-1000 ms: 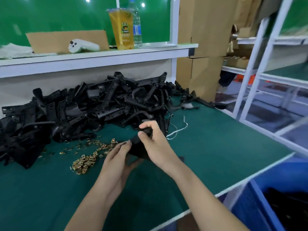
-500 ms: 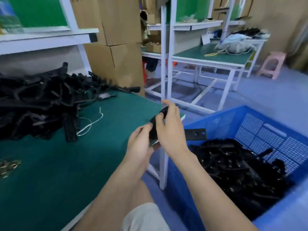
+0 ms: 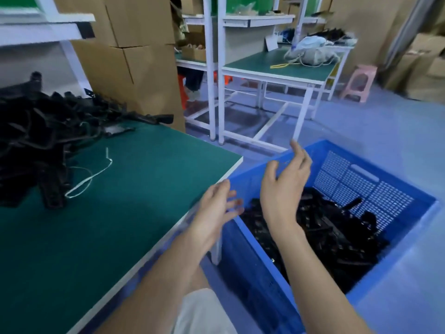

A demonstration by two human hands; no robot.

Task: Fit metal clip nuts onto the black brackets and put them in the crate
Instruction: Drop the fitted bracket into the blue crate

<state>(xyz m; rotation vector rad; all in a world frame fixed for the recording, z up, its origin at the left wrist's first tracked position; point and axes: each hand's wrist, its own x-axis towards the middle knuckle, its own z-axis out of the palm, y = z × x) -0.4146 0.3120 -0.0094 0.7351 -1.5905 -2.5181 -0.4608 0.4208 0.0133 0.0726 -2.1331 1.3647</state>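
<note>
1. At the bottom edge of the frame, a pale garment (image 3: 199,312) is seen between two bare forearms reaching forward.
2. Over the corner where the green counter (image 3: 108,225) meets the blue crate (image 3: 342,174), the left hand (image 3: 216,208) is held with its fingers loosely spread and nothing in its grasp. The fingertips are blurred.
3. Just to its right, above the inside of the crate, the right hand (image 3: 281,186) is raised with thumb and fingers parted, and nothing is held in it either.
4. The crate is set on the floor, close against the counter's right edge. A heap of black brackets (image 3: 337,232) is piled inside it, below the right hand, and the meshed far wall is left showing.
5. On the counter, a white cord (image 3: 91,177) is seen lying in a loose loop. One end is tucked against a second pile of brackets (image 3: 36,131) massed on the left side.
6. Behind that pile, cardboard boxes (image 3: 134,63) are stacked at the counter's far corner.
7. Farther back, a second counter (image 3: 277,66) with a green top and white frame is seen carrying a pale bundle (image 3: 310,53). A pink stool (image 3: 358,83) is stood beside it on the blue floor.
</note>
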